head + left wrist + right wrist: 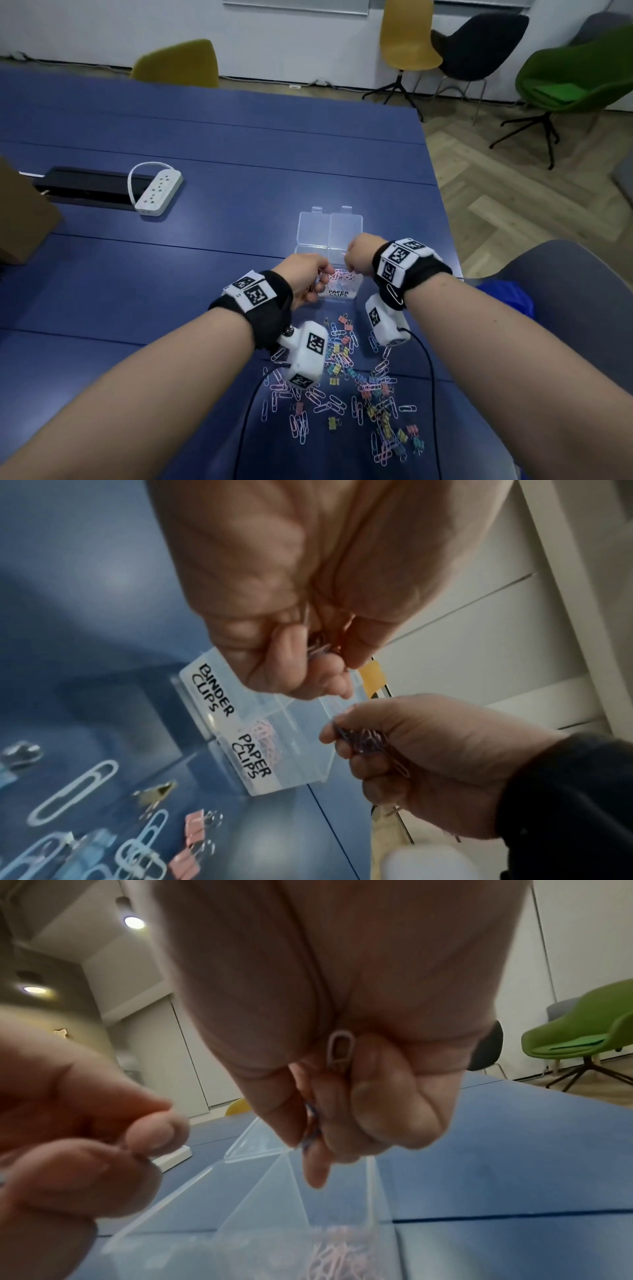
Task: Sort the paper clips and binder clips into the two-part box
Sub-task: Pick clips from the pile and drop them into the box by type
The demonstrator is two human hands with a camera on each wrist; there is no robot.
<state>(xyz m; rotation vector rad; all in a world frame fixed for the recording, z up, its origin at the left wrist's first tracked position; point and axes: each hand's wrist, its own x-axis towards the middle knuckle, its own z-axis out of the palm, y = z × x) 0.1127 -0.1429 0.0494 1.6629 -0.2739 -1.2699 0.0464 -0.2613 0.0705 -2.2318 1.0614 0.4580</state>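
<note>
Right hand: fingers curled round a bunch of paper clips, above the box.
Left hand: likewise grips clips, just beside.
Box: clear, lid open; pink clips in PAPER CLIPS half.
Table: loose pile of paper and binder clips nearer the person.

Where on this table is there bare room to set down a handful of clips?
Free: the blue table between the power strip and the two-part box, and the far side. Crowded: the loose clips near the edge, under both wrists.
</note>
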